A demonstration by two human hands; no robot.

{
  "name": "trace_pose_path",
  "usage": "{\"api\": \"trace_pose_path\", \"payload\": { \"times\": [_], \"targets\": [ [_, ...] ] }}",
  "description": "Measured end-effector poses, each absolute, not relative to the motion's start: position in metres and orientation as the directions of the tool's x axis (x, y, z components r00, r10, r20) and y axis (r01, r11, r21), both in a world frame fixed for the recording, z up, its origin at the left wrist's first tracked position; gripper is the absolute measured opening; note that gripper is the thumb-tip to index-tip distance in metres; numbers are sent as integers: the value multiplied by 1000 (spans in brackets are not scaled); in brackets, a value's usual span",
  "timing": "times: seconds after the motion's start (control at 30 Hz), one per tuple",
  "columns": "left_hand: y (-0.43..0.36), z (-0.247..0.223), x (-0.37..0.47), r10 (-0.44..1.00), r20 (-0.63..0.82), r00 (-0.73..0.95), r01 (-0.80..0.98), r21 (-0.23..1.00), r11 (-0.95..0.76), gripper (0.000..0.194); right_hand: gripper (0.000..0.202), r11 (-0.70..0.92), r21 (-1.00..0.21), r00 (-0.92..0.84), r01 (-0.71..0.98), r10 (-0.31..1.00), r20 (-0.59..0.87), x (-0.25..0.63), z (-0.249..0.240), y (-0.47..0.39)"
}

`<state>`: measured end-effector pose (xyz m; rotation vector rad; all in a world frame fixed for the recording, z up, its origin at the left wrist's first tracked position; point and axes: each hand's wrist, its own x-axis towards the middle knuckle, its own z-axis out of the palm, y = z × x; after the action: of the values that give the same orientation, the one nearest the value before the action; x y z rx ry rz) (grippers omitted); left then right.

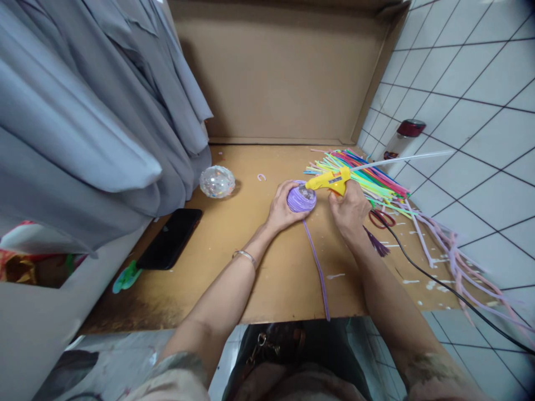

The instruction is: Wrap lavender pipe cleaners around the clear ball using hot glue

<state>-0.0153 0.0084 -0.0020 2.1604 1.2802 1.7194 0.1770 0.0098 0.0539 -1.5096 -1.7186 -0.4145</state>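
My left hand (281,209) is wrapped round the left side of a ball (301,201) wound with purple cord, above the middle of the table. A grey, unwrapped patch shows at the ball's top. From the ball a purple strand (316,262) trails down to the table's front edge. My right hand (349,206) grips a yellow glue gun (332,180) by its handle. The gun's nozzle points left, at the upper right of the ball, by the grey patch. A long clear glue stick (405,158) sticks out of the gun's back.
On the wooden table (234,267) are a clear faceted ball (217,182), a black phone (170,238), colourful pipe cleaners (376,186), red-handled scissors (382,219) and a purple tassel (376,241). A black cable (434,278) crosses the right side. Grey curtain (125,111) hangs left; cardboard (280,72) stands behind.
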Motion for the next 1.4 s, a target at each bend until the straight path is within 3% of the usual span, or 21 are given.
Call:
{"api": "trace_pose_path", "payload": {
  "times": [1.1, 1.4],
  "targets": [
    [7, 0, -14, 657, 754, 0, 498, 570, -654, 74, 26, 223, -286, 51, 932, 701, 712, 173, 53, 8],
    [8, -1, -15, 675, 738, -7, 517, 580, -629, 78, 28, 172, -450, 186, 876, 741, 645, 176, 55, 15]
  ]
}}
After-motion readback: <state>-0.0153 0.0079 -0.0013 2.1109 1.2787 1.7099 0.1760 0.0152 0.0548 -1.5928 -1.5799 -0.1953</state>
